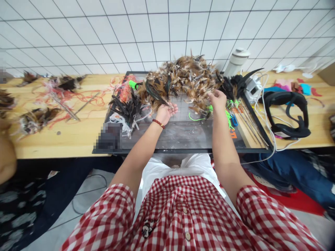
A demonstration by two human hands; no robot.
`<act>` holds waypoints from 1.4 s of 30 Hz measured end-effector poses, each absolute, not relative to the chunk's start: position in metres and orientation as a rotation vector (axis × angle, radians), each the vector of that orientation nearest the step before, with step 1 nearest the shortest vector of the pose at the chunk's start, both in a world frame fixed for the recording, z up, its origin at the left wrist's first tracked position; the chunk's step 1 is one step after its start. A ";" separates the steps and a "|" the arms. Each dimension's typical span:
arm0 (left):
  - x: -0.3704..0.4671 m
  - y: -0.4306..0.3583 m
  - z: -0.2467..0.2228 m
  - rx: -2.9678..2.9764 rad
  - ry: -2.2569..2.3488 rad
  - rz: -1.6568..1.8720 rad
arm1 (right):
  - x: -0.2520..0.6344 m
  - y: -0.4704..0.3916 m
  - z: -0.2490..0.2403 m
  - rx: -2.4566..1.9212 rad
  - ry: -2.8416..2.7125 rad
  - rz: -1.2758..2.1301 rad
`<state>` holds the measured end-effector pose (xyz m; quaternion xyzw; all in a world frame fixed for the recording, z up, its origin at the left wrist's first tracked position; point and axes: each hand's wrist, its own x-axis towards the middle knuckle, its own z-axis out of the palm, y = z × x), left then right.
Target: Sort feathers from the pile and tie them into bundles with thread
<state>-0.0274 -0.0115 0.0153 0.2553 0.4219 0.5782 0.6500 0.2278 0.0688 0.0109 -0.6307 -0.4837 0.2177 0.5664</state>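
Sorting appears at an early-to-middle stage, judged from the layout: the main heap of brown feathers [187, 78] is large and unsorted at the far edge of the dark cutting mat [180, 134], while only small groups lie set apart

Left hand [165, 112]: palm up near the mat's middle, fingers loosely curled, a few dark-tipped brown feathers [154, 93] resting against the fingertips. Cannot tell whether they are actually pinched or only cradled. A red bead bracelet [158, 123] sits on that wrist

Right hand [217, 99]: back of hand to camera, at the right fringe of the heap, fingers bent downward into the feathers; whether they close on one is hidden

Feathers: mottled brown and tan with pale grey down at the bases, tangled, quills pointing all ways. A bundle of black feathers [125, 108] lies at the mat's left edge, another dark cluster [234, 87] at its far right corner

Bright green ties [227, 113] lie just beside the right hand. Near half of the mat is bare, dusted with fluff. Black headset [286, 113] on the wooden tabletop's [65, 136] right side; more feather clumps and red string [86, 97] toward its left edge
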 end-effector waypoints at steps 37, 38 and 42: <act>-0.026 -0.016 0.010 0.583 0.766 1.137 | 0.129 0.013 -0.002 -1.097 -2.179 0.144; -0.026 -0.016 0.009 0.580 0.754 1.143 | 0.129 0.014 -0.002 -1.082 -2.183 0.143; -0.027 -0.016 0.011 0.563 0.743 1.116 | 0.129 0.011 0.001 -1.077 -2.182 0.135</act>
